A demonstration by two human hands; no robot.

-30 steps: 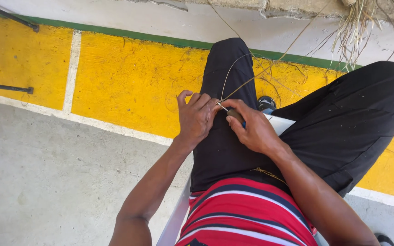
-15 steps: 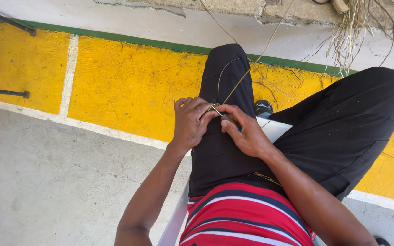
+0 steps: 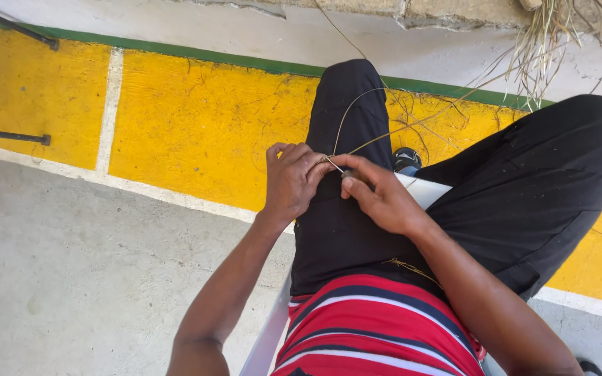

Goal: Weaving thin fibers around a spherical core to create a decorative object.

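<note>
Both hands pinch thin straw strands together over the left thigh.

The left hand point(image 3: 292, 182) and right hand point(image 3: 377, 196) meet fingertip to fingertip above the black trousers point(image 3: 346, 230) — fingers closed tight on the pale fibre strands point(image 3: 357, 129), which loop up over the knee toward the dry grass bundle point(image 3: 545, 35) by the wall. It looks like the twisting or knotting step, mid-pinch; the next move likely calls for a firm hold in one hand while the other rolls or feeds the strand. Wrists bent inward, forearms converging — the person sits on a white seat point(image 3: 423, 189) beside the yellow painted curb point(image 3: 203, 132).
</note>
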